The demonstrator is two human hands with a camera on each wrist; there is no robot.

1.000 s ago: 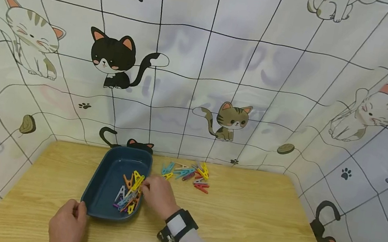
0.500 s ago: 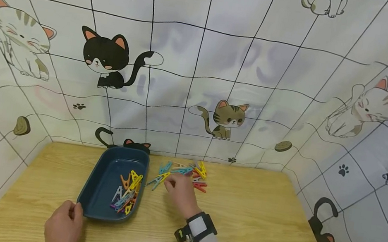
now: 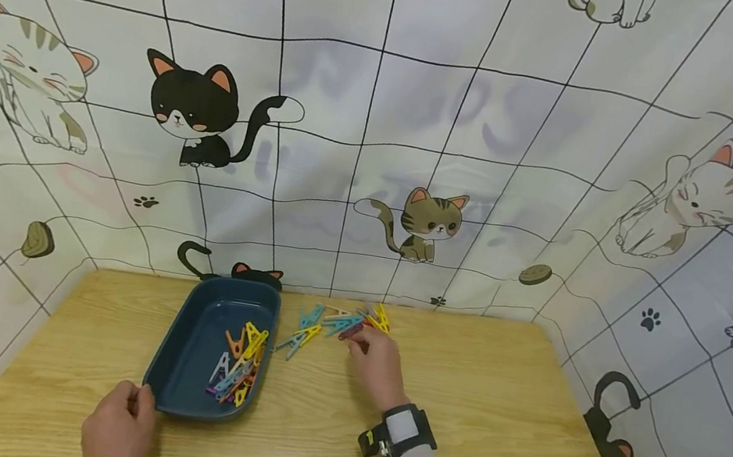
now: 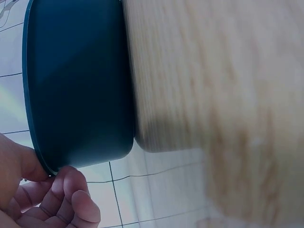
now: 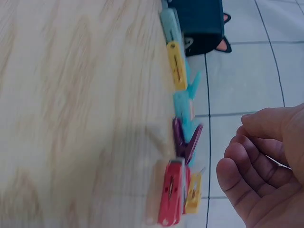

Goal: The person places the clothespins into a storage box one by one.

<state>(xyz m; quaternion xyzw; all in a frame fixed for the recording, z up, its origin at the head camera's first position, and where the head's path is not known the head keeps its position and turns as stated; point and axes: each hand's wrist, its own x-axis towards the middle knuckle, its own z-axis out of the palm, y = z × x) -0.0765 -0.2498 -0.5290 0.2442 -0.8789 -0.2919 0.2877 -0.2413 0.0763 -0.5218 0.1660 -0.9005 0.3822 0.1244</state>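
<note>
At the seven o'clock corner of the tray (image 3: 185,371), the left hand (image 3: 120,425) pinches the edge in its grip. Inside, mixed clips (image 3: 236,376) heap toward four o'clock. Loose clips (image 3: 345,322) lie on the table (image 3: 489,405) off the tray's two o'clock side, a purple clip (image 5: 178,135) and a red clip (image 5: 169,199) among them. At their four o'clock end hangs the right hand (image 3: 379,369), its grip relaxed, fingers loosely curved near the purple clip.

Tray (image 3: 183,359) beside left hand (image 3: 120,425): plain dark blue. Clothespins (image 5: 180,105) near right hand (image 3: 378,364): purple, red, yellow, light blue. Tabletop (image 3: 487,420) below hands: yellowish wood grain. Cloth (image 3: 336,98) beyond: white, black grid, cats.
</note>
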